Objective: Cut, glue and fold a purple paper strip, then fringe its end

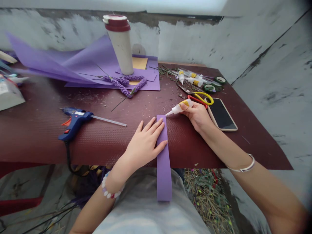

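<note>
A long purple paper strip [163, 172] lies on the dark red tabletop [136, 110] and hangs over its front edge. My left hand [146, 143] rests flat on the strip's upper part, fingers spread. In my right hand [196, 115] is a small white glue bottle [180, 106] with a yellow label, tilted so that its nozzle tip meets the strip's top right corner. Whether glue is coming out is too small to tell.
A blue glue gun [76, 122] with a clear stick lies at left. Behind are a lidded cup [120, 45], purple sheets [85, 61] and a purple flower piece [122, 85]. Scissors [203, 98], a phone [223, 113], glue bottles and green tape rolls [209, 88] lie at right.
</note>
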Motion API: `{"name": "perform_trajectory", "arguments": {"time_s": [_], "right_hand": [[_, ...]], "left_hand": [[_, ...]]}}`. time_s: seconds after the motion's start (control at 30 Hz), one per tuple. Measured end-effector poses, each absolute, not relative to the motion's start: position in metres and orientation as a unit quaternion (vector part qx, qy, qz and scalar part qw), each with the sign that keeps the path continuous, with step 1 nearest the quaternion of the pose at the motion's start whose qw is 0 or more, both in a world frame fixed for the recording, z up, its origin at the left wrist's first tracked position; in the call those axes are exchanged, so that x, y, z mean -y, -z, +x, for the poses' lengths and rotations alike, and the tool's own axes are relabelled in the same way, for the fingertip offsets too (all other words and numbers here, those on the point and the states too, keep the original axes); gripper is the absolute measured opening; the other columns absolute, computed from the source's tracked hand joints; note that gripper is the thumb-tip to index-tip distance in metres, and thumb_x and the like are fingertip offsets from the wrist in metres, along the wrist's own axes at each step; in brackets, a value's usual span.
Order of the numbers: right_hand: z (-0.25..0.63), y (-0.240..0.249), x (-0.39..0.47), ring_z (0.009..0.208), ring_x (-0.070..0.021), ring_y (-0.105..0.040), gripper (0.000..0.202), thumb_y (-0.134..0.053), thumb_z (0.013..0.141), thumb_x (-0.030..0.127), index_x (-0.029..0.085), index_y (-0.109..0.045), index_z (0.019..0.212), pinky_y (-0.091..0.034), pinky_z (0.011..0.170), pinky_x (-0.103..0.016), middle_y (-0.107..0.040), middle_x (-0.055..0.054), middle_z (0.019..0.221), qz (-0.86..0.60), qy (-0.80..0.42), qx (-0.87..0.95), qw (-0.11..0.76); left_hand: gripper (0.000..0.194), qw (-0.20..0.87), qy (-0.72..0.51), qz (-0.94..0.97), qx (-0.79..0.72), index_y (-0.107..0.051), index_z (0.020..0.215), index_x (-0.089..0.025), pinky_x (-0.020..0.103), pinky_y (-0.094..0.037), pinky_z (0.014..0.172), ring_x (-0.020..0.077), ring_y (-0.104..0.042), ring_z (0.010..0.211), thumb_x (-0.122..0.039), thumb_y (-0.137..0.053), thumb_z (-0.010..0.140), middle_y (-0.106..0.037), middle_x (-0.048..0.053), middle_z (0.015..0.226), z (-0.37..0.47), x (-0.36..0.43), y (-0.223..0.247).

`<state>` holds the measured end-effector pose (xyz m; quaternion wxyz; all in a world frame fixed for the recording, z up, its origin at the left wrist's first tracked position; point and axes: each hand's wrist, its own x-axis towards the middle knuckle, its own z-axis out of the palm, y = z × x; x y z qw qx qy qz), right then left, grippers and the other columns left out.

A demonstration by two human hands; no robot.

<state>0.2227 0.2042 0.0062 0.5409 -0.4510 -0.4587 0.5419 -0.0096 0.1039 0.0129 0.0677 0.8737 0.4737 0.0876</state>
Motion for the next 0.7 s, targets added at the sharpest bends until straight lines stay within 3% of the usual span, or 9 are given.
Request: {"name": "perform_trajectory", "arguments": {"time_s": [0.23, 0.37, 0.7], "right_hand": [[0.221, -0.015, -0.203, 0.065, -0.0125, -0.053, 0.039, -0.097, 0.058, 0.045, 0.025, -0.071, 0.080, -0.044, 0.057, -0.027, -0.067, 0.002, 0.079, -0.402, -0.567, 0.429, 0.577], [0.220, -0.021, -0.200, 0.066, -0.0106, -0.056, 0.038, -0.096, 0.058, 0.033, 0.028, -0.071, 0.088, -0.048, 0.062, -0.025, -0.072, 0.004, 0.088, -0.371, -0.616, 0.412, 0.559], [0.217, -0.021, -0.196, 0.082, -0.0144, -0.065, 0.045, -0.098, 0.057, 0.029, 0.030, -0.070, 0.092, -0.052, 0.067, -0.026, -0.078, 0.003, 0.105, -0.373, -0.604, 0.452, 0.541]], "left_hand": [[0.063, 0.067, -0.090, 0.875, -0.471, -0.039, 0.159, -0.014, 0.063, -0.030, 0.126, 0.0309, -0.028, 0.159, -0.048, -0.042, 0.106, -0.035, 0.008, 0.169, -0.010, -0.104, -0.013], [0.062, 0.067, -0.083, 0.875, -0.472, -0.039, 0.159, -0.014, 0.063, -0.029, 0.126, 0.0304, -0.028, 0.159, -0.048, -0.041, 0.107, -0.034, 0.007, 0.170, -0.009, -0.104, -0.013], [0.063, 0.067, -0.079, 0.874, -0.475, -0.037, 0.160, -0.014, 0.063, -0.029, 0.127, 0.0305, -0.027, 0.159, -0.048, -0.041, 0.107, -0.034, 0.007, 0.170, -0.009, -0.104, -0.014]]}}
